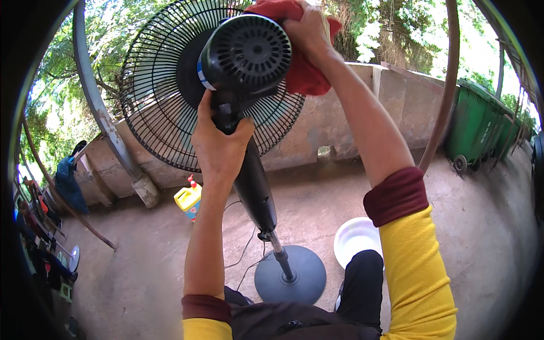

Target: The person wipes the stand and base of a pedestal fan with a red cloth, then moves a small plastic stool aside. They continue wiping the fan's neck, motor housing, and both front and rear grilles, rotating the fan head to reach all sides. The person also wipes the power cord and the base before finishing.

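A black pedestal fan point(255, 187) stands before me, the back of its motor housing point(250, 53) towards me. My left hand point(221, 142) grips the fan's neck just below the housing, thumb and fingers on either side. In my right hand point(308, 36) is a red cloth point(308, 78), pressed at the upper right of the fan beside the housing. Part of the wire grille point(155, 97) is hidden behind the housing and the cloth. The fan's round base point(272, 276) rests on the floor near my feet.
A white basin point(355, 238) sits on the floor by my leg. Left of the fan's pole stands a yellow jug with a red pump point(187, 199). Thin cables point(248, 250) trail beside the base. Green wheeled bins point(471, 123) line the right, and a low wall point(352, 114) runs behind.
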The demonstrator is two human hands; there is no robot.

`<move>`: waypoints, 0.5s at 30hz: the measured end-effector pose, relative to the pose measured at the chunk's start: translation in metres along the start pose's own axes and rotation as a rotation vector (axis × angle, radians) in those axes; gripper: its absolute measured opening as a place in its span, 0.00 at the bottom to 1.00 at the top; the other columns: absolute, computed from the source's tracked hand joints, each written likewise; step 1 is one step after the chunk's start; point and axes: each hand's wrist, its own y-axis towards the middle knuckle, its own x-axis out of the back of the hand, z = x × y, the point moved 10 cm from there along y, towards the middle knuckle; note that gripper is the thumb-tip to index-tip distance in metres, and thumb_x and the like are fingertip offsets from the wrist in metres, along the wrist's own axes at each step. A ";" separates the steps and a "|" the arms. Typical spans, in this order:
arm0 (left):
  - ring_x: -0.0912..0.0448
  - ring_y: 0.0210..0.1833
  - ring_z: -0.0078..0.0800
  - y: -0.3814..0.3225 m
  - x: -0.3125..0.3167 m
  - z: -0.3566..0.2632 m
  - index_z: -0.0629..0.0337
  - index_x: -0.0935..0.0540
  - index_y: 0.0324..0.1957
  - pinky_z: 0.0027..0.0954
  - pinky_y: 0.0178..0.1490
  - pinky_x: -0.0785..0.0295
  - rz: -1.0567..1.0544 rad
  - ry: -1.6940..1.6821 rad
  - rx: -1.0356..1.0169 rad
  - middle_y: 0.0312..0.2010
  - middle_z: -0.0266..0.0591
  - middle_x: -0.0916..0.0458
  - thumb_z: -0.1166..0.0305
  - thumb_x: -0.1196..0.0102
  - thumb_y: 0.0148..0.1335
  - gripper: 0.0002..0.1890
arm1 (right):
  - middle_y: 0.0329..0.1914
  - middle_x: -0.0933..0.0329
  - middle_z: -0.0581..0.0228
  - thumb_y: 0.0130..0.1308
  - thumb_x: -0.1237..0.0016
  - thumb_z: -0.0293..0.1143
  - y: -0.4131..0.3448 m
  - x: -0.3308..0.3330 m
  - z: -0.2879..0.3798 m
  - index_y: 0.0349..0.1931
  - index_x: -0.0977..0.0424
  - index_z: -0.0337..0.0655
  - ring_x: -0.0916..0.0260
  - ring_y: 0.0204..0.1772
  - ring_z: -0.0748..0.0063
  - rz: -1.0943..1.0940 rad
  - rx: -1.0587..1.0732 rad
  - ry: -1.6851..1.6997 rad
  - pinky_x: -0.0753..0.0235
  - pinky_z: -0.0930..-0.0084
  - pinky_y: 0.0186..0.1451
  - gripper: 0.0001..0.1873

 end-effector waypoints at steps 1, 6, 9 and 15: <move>0.20 0.29 0.30 0.000 0.002 -0.001 0.72 0.34 0.62 0.30 0.36 0.25 -0.012 0.014 -0.019 0.30 0.44 0.20 0.70 0.39 0.45 0.39 | 0.45 0.22 0.45 0.57 0.47 0.29 -0.009 -0.002 -0.005 0.48 0.26 0.32 0.22 0.48 0.53 0.039 -0.041 -0.129 0.24 0.65 0.51 0.18; 0.20 0.27 0.31 0.003 0.002 -0.004 0.72 0.33 0.61 0.31 0.35 0.25 -0.020 0.016 -0.068 0.28 0.45 0.20 0.70 0.40 0.45 0.38 | 0.50 0.27 0.43 0.46 0.52 0.23 -0.099 -0.009 0.011 0.50 0.29 0.33 0.29 0.55 0.44 -0.078 0.024 0.152 0.29 0.60 0.58 0.25; 0.20 0.26 0.31 0.003 0.001 -0.005 0.71 0.33 0.61 0.31 0.35 0.25 -0.019 0.061 -0.095 0.27 0.45 0.20 0.69 0.39 0.45 0.37 | 0.48 0.27 0.46 0.45 0.54 0.18 -0.158 -0.001 0.021 0.47 0.28 0.33 0.29 0.54 0.44 -0.114 0.033 0.211 0.28 0.61 0.57 0.23; 0.20 0.27 0.31 0.005 -0.001 -0.004 0.71 0.32 0.60 0.30 0.35 0.25 -0.037 0.010 -0.144 0.29 0.45 0.19 0.70 0.39 0.46 0.36 | 0.51 0.29 0.47 0.45 0.55 0.15 -0.257 -0.024 0.023 0.48 0.25 0.38 0.28 0.53 0.43 0.108 -0.038 0.270 0.25 0.61 0.51 0.25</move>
